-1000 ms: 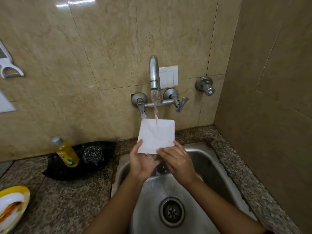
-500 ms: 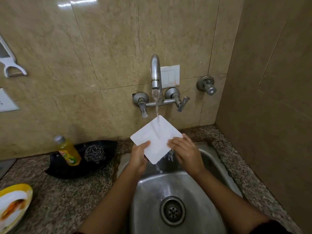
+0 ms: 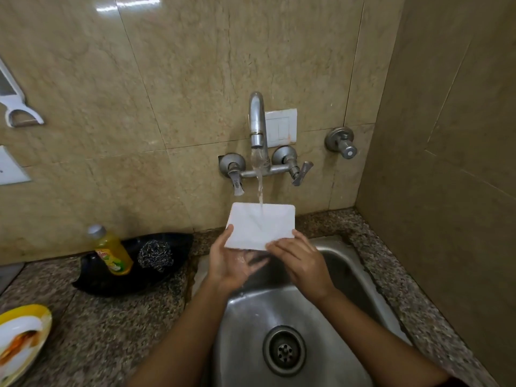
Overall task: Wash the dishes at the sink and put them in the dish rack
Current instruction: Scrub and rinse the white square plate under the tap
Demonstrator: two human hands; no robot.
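Both hands hold the white square plate (image 3: 261,226) at frame centre: left hand (image 3: 233,263) cups its lower edge, right hand (image 3: 301,261) pinches the lower right corner. We keep it tilted under the tap (image 3: 257,121) stream, over the sink (image 3: 363,291), so water sheets off.
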